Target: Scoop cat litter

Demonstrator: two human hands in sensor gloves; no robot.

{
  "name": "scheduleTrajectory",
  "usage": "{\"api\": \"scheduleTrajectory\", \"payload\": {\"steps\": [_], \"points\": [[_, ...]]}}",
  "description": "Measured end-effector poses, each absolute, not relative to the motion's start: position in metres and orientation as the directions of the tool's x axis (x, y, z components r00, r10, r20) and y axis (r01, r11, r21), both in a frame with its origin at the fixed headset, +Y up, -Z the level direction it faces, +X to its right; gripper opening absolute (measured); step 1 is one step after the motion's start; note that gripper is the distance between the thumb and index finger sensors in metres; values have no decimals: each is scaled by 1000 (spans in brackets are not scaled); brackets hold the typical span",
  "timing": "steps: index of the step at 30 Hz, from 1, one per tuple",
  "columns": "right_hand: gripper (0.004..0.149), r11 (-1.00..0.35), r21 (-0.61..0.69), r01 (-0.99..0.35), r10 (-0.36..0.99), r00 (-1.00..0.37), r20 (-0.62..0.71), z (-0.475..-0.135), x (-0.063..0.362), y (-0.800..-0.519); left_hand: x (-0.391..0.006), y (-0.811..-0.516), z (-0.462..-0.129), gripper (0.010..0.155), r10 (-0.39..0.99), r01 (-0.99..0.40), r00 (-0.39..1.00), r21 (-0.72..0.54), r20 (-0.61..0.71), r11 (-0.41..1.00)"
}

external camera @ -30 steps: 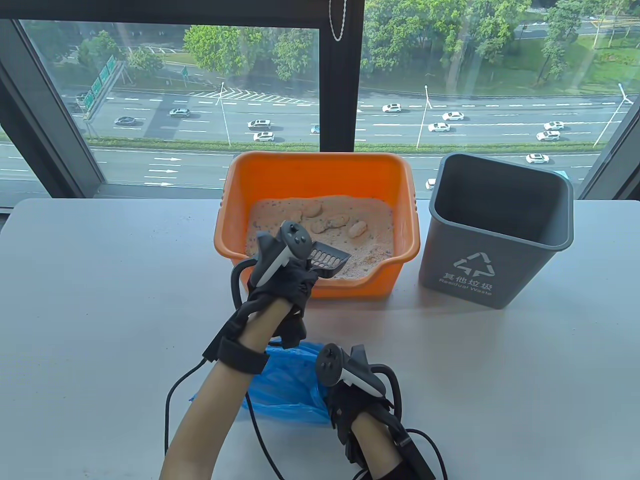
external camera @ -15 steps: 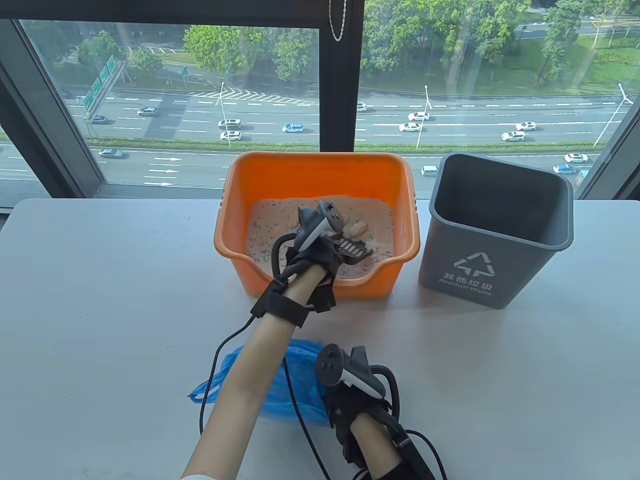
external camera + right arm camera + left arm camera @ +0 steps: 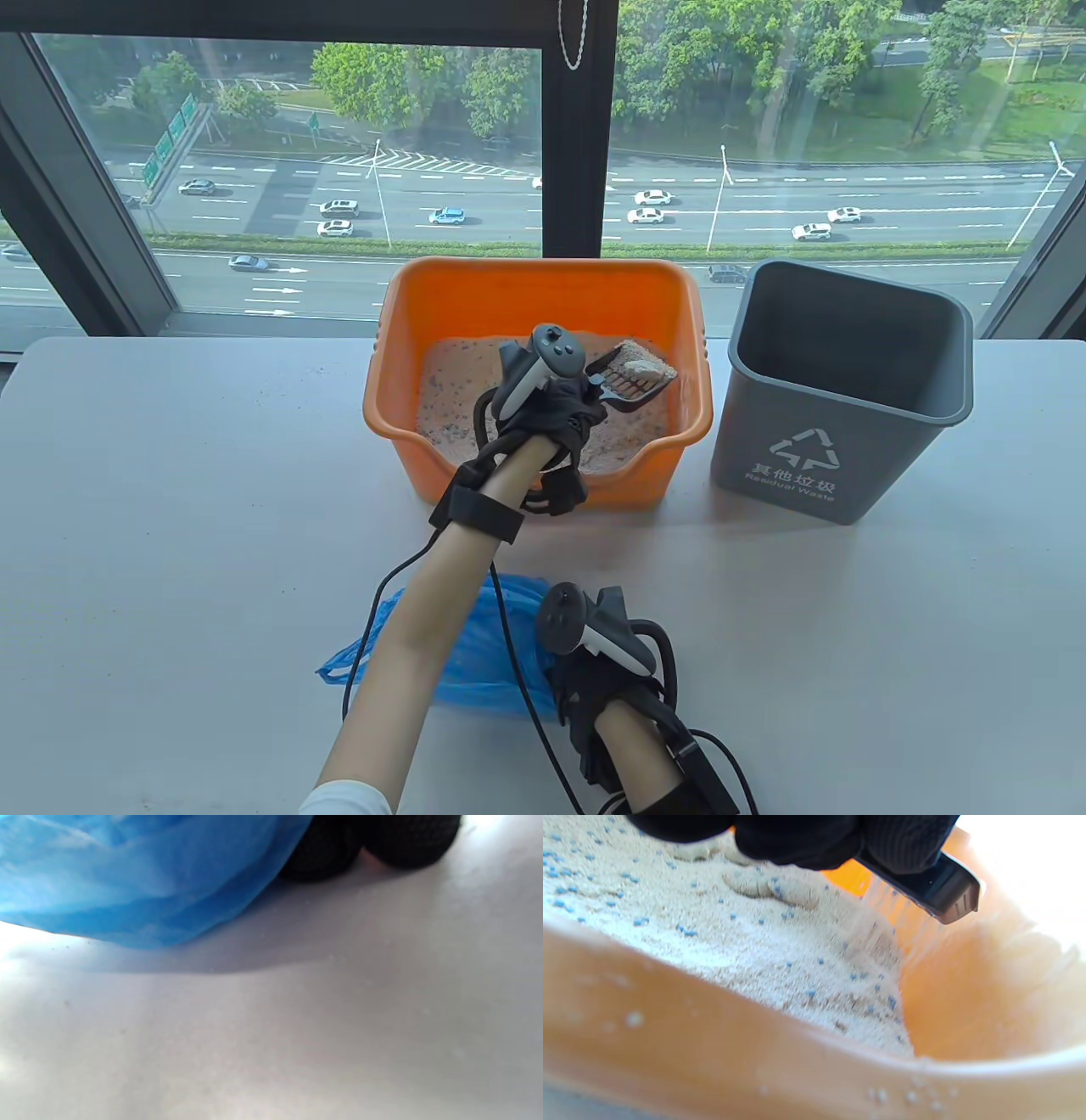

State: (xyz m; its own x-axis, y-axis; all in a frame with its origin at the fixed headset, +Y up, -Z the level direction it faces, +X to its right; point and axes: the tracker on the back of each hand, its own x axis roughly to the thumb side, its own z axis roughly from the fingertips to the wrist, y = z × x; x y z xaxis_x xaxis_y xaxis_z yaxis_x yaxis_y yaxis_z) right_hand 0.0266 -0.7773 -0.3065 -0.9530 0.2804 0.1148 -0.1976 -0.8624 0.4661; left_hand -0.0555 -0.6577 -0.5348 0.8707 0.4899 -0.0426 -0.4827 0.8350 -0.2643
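Observation:
An orange litter box point(image 3: 399, 416) holds sandy litter point(image 3: 450, 399) with blue specks. My left hand point(image 3: 556, 407) grips a dark slotted scoop point(image 3: 632, 378) and holds it raised over the box's right side, with pale clumps point(image 3: 640, 367) in it. In the left wrist view the scoop point(image 3: 941, 891) sheds loose litter back onto the litter bed point(image 3: 721, 942). My right hand point(image 3: 598, 679) rests on the table and holds a blue plastic bag point(image 3: 484, 654); the bag point(image 3: 127, 878) lies against my fingers point(image 3: 339, 849) in the right wrist view.
A grey waste bin point(image 3: 840, 399) stands open just right of the litter box. Both sit near the table's far edge by a window. Glove cables point(image 3: 509, 662) trail across the white table point(image 3: 170, 509) near the front edge.
My left hand pushed the scoop through the litter from the box's front left towards the right, then lifted it with clumps in it. The right hand and bag stayed put.

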Motion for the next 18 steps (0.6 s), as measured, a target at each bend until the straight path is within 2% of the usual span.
{"api": "scheduleTrajectory", "payload": {"steps": [2, 4, 7, 10, 12, 14, 17, 18], "points": [[68, -863, 466, -197, 279, -953, 114, -306, 27, -777, -65, -650, -525, 61, 547, -549, 834, -182, -68, 815], [68, -864, 465, -194, 276, -954, 116, -306, 27, -777, -71, -646, -520, 61, 517, -513, 855, -213, -39, 832], [68, -865, 464, -193, 275, -955, 115, -306, 27, -777, -83, -643, -510, 61, 567, -568, 822, -138, -51, 811], [68, -865, 463, -192, 274, -955, 115, -306, 27, -777, -90, -642, -505, 61, 542, -540, 838, -214, -54, 814], [67, -866, 462, -192, 273, -955, 115, -306, 27, -778, -94, -642, -502, 61, 601, -602, 798, -127, -52, 788], [67, -867, 460, -189, 270, -956, 116, -305, 27, -778, -96, -640, -500, 61, 514, -511, 857, -207, -45, 834], [67, -869, 458, -185, 265, -957, 117, -305, 26, -778, -102, -636, -495, 61, 581, -582, 813, -64, -37, 811], [67, -871, 456, -183, 263, -958, 118, -305, 26, -778, -102, -633, -496, 61, 542, -543, 839, -133, -47, 829]]}}
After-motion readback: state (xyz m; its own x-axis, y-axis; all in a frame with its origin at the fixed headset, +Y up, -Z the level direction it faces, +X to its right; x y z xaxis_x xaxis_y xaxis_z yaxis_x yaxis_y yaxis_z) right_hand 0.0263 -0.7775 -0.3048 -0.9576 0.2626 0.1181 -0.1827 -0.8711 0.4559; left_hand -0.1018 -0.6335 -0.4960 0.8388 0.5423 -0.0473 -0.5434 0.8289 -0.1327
